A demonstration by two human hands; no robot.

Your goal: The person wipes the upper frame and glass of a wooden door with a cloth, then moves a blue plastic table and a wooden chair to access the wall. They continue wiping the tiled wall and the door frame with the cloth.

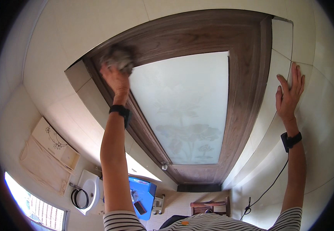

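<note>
My left hand grips a bunched grey cloth at the upper left corner of a dark brown wooden door. Both the cloth and the fingers on it are blurred. A frosted glass panel with a plant pattern fills the middle of the door, and a round metal knob sits low on its left side. To the right of the frame, my right hand rests on the cream tiled wall, holding nothing, with the thumb and forefinger spread. Each wrist wears a black strap.
Below stands a blue table with a phone on it. A wooden chair is near my body. Lower left are a white washbasin, a cabinet and a hanging cloth. A black cable hangs from my right wrist.
</note>
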